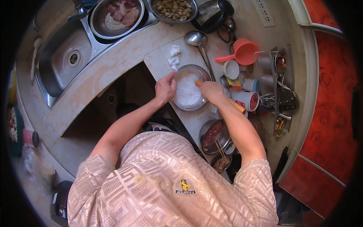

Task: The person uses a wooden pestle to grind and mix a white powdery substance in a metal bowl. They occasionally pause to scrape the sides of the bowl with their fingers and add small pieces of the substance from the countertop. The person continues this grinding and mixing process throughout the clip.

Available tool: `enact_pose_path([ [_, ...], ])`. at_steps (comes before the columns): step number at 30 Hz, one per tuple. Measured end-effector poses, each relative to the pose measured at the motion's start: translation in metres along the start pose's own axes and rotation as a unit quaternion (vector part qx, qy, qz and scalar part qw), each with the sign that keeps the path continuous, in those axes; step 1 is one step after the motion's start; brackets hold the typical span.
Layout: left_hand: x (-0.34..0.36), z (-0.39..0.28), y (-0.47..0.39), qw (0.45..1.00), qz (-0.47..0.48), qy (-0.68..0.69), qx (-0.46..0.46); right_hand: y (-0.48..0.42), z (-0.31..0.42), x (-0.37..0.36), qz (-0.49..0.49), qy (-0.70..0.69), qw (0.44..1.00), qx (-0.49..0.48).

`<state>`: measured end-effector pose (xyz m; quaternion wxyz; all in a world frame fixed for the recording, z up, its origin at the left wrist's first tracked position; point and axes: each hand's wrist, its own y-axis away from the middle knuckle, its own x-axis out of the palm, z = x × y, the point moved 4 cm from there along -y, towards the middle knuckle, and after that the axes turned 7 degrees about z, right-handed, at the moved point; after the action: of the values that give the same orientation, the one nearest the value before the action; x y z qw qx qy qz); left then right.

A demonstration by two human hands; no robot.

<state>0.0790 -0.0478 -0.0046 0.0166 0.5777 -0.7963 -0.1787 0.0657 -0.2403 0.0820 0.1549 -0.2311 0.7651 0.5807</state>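
A round metal bowl (190, 107) stands on the counter before me, holding a white, grainy-looking mass (187, 90). My left hand (166, 87) grips the bowl's left rim, thumb upward. At the opposite side, my right hand (212, 91) is closed around an orange-brown handle (199, 83), whose end juts out over the bowl. An orange-yellow cylindrical piece (237, 106) shows beyond my right forearm; whether it belongs to the same tool I cannot tell. Crumpled white tissue (174, 56) lies just behind the bowl. A steel ladle (196, 38) rests close to its far right side.
Beyond are a sink (66, 54), a basin with raw meat (123, 14) and a bowl of brown pieces (173, 10). Rightward stand an electric kettle (211, 17), a red dipper (246, 51), a white tub (247, 100) and a utensil rack (279, 85). A minced-meat bowl (217, 136) sits nearer me.
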Motion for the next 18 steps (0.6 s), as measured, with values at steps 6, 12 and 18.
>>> enact_pose_path([
  [6, 0.002, 0.002, -0.002, 0.999, -0.014, -0.033, 0.002, 0.018, -0.004, 0.005, 0.062, 0.053, 0.995, -0.054],
  [12, 0.008, -0.006, -0.004, 0.999, -0.024, -0.035, 0.022, 0.030, 0.002, 0.015, 0.078, -0.001, 0.996, -0.046],
  [18, 0.007, -0.010, -0.008, 0.998, 0.007, -0.051, 0.023, 0.012, -0.012, 0.008, 0.049, -0.052, 0.997, -0.003],
])
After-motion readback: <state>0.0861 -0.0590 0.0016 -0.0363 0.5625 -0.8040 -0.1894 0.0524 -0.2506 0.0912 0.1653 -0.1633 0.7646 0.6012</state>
